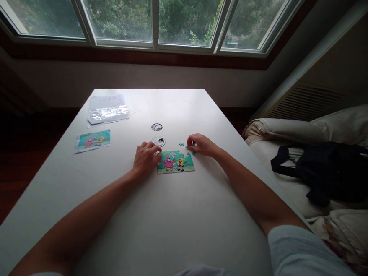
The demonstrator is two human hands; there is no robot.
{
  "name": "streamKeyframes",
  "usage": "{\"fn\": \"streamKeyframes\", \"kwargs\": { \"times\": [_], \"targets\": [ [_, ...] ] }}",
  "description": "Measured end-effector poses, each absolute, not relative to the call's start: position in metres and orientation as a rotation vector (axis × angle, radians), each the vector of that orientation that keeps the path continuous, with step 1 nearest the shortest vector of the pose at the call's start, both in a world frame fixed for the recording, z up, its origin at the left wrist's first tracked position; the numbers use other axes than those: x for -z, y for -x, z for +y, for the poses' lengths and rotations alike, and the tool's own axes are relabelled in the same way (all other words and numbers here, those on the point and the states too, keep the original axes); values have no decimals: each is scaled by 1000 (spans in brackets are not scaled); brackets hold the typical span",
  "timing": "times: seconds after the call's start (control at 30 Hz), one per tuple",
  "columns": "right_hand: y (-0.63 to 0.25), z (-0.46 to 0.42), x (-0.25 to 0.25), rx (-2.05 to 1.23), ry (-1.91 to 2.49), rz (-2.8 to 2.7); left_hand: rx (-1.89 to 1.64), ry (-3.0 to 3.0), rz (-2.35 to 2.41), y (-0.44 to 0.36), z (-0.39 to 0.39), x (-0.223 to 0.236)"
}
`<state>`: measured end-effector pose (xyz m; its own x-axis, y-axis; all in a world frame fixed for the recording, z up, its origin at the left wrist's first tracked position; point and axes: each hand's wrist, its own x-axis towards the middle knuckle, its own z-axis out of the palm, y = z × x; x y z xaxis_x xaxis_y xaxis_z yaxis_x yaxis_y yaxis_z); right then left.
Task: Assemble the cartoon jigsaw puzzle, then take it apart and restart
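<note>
A nearly full jigsaw puzzle (173,166) with cartoon figures on a teal ground lies flat on the white table. Its upper right part has a ragged gap. My left hand (146,158) rests at the puzzle's left edge, fingers bent, the thumb and index finger holding that side. Just beyond the upper right corner, my right hand (202,145) pinches with thumb and fingertips at a small teal puzzle piece, mostly hidden by the fingers. Close by are a loose piece (181,144) and another loose piece (194,153), both teal.
On the white table (178,231), a picture sheet (93,140) with the same cartoon scene lies at left. Papers with a clear plastic bag (108,109) are behind it. Two round table inserts (156,127) sit beyond the puzzle. A pale sofa (271,127) with a dark bag (337,169) stands right.
</note>
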<state>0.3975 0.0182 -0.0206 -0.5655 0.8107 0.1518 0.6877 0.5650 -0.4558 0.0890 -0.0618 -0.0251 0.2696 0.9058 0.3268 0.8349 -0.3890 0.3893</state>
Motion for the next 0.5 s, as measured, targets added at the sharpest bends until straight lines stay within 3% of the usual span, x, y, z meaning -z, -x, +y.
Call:
{"fn": "streamKeyframes", "kwargs": {
  "times": [0.23, 0.5],
  "targets": [
    [-384, 5, 13, -765, 1066, -2312, -856, -2340, 1669, -84, -57, 27],
    [-379, 5, 16, -610, 1225, -2323, -879, -2292, 1668, -85, -57, 26]
  ]
}}
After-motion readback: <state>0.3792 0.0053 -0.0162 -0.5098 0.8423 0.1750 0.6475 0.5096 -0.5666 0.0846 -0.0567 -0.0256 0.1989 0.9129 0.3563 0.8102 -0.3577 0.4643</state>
